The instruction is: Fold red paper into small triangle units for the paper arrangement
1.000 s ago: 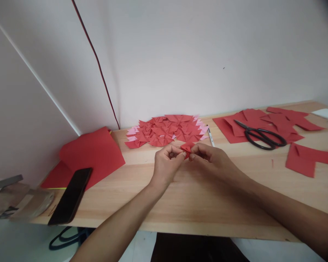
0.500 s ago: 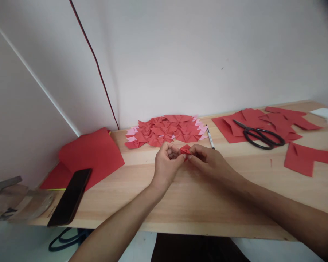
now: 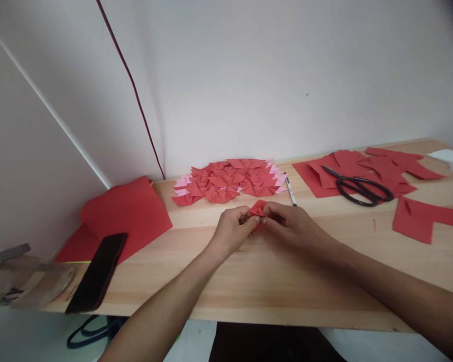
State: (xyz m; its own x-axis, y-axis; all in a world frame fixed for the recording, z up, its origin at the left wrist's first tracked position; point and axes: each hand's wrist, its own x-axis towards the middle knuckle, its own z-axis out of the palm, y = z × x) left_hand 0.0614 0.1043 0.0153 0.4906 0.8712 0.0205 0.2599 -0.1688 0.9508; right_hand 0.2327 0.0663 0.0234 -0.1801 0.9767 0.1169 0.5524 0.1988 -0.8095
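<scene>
Between my two hands, just above the wooden table [image 3: 279, 281], is a small folded piece of red paper [image 3: 258, 207]. My left hand [image 3: 234, 227] pinches its left side with thumb and fingers. From the right, my right hand [image 3: 287, 221] grips the same piece, its thumb close to the left thumb. Parts of the piece are hidden behind my fingers. Beyond my hands lies a pile of folded red and pink paper pieces [image 3: 226, 181]. A pen [image 3: 290, 190] lies to the right of that pile.
Black-handled scissors [image 3: 357, 188] rest on red paper sheets [image 3: 313, 176] at the right. An L-shaped red scrap [image 3: 413, 221] lies nearer. At the left, a dark phone [image 3: 98, 271] overlaps large red sheets [image 3: 128, 216], beside a clear plastic container [image 3: 41, 281].
My left hand has turned slightly, and its fingers have come down and curled closer behind the red piece. My right hand has barely moved and still grips it.
</scene>
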